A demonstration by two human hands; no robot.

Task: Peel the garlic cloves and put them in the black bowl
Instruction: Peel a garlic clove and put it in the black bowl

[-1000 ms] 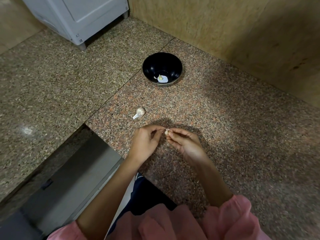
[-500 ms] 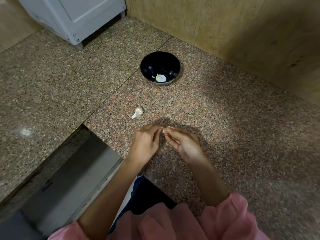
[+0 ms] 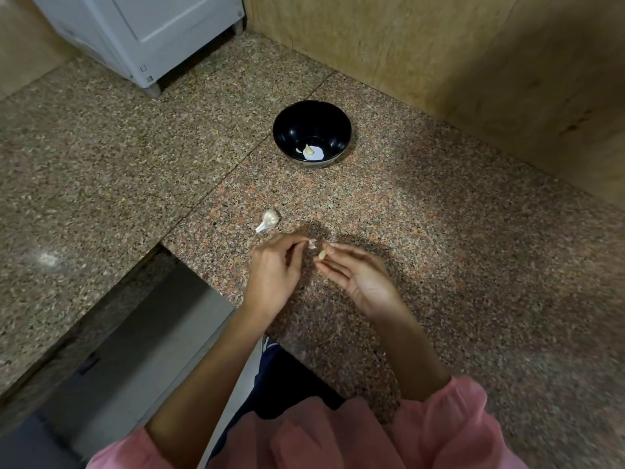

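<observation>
Bare clove (image 3: 322, 254) pinched at fingertips of right hand (image 3: 358, 279); papery skin flake (image 3: 311, 244) pinched by left hand (image 3: 274, 272), just apart. Slip judged likely: clove small, smooth, tapered, lightly held. Flake light, could be carried along. Glossy round black bowl (image 3: 333, 121) stood well beyond, one pale clove (image 3: 308, 150) inside. Knobbly garlic remnant (image 3: 269, 219) lay on speckled granite counter (image 3: 439, 252).

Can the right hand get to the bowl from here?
Probably yes. The right hand pinches a peeled clove, and only bare counter lies between it and the open bowl straight ahead.
</observation>
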